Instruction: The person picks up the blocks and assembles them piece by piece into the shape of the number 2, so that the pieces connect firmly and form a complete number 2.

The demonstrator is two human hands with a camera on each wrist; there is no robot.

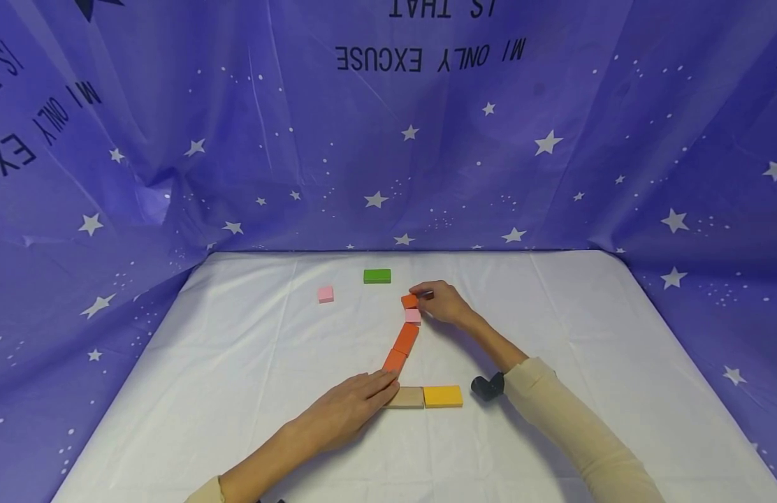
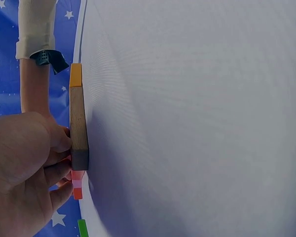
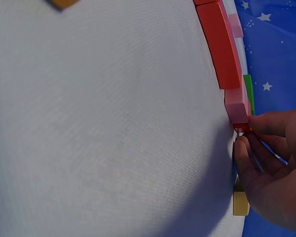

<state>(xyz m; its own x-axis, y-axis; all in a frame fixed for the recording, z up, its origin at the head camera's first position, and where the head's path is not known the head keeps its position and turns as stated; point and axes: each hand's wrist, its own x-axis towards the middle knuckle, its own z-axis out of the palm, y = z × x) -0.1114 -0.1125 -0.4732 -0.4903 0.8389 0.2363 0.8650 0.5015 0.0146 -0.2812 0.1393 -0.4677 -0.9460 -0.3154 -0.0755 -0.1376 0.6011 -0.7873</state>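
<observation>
A lone pink block (image 1: 325, 295) lies on the white-covered worktop (image 1: 193, 412), clock read from the person's side. I see the left hand (image 1: 353, 409) reach in from seven o'clock, its fingers stretched out and touching a lower orange block (image 1: 395, 360) and a tan block (image 1: 407, 397). A green block (image 1: 377, 276) lies at two o'clock from the lone pink one, near the far edge. From the lower orange block, an upper orange block (image 1: 407, 338) runs on toward one o'clock, a second pink block (image 1: 413, 317) at its far end. Just past that, toward twelve, the right hand (image 1: 446, 303) pinches a small orange block (image 1: 408, 301) in its fingers. A yellow block (image 1: 443, 396) sits against the tan one at three o'clock; farther along, a black device (image 1: 487, 387) hangs by the right cuff (image 1: 532, 377).
</observation>
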